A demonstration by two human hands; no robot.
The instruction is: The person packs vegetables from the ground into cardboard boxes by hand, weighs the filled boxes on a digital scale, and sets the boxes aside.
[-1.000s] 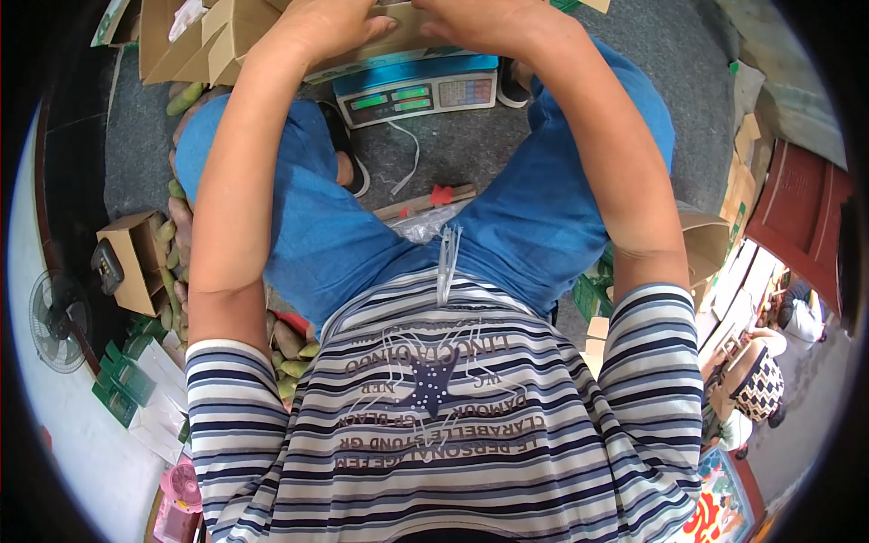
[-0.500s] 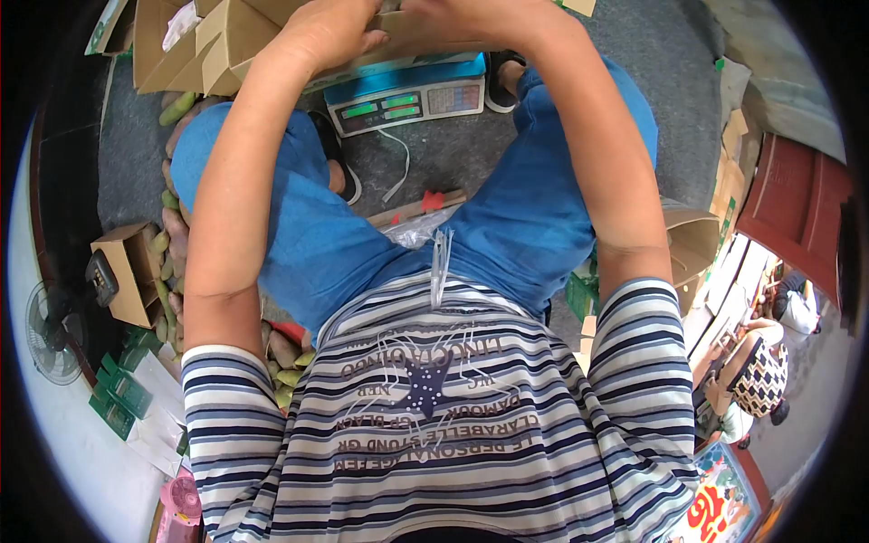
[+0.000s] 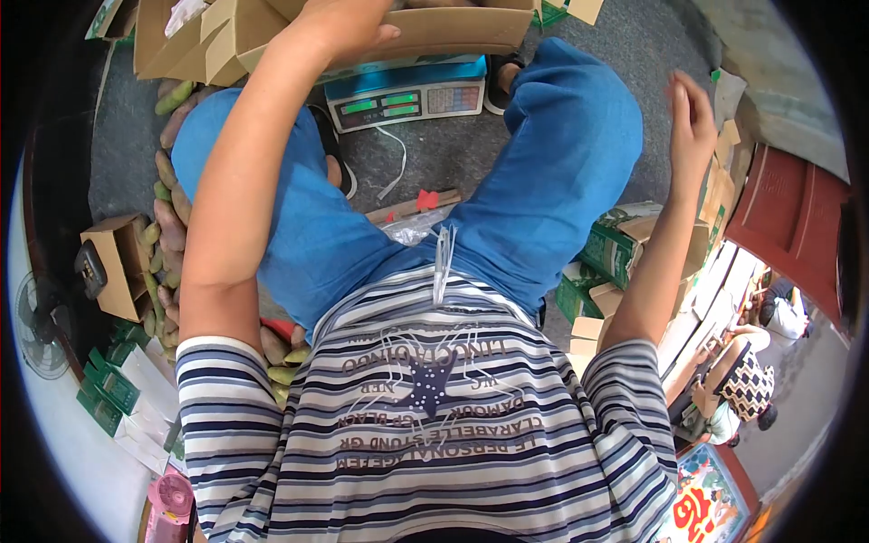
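Gripping or only touching the box (image 3: 453, 33), cannot tell which, at top over the scale (image 3: 409, 89), with the left hand (image 3: 348, 29); holding nothing in the relaxed right hand (image 3: 692, 125), well apart. Best to steady evenly, leaving the display (image 3: 400, 111) uncovered.
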